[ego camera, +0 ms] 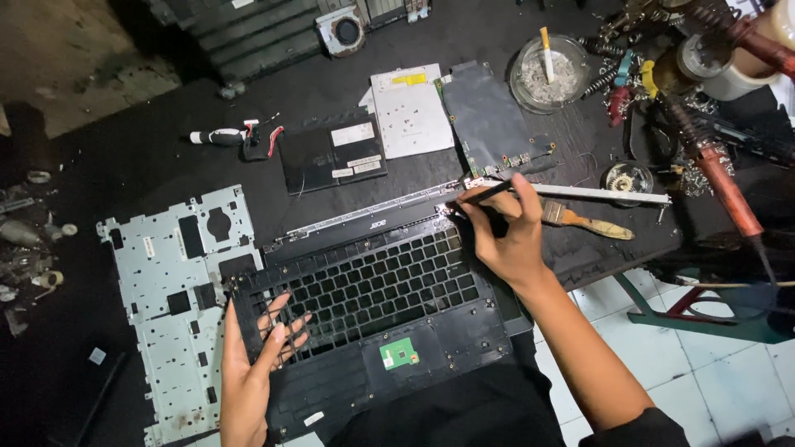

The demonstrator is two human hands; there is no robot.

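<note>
The left hand point(252, 364) props up the laptop frame point(373, 306) at its left edge, fingers point(286, 331) spread through the empty key grid. The right hand point(505, 236) pinches a thin black tool point(489, 193) at the frame's upper right corner. A brush point(588, 220) lies just beside it on the tabletop point(124, 157).

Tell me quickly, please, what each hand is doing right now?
Left hand: open, fingers steadying the black laptop frame.
Right hand: closed, holding a thin black tool.
</note>
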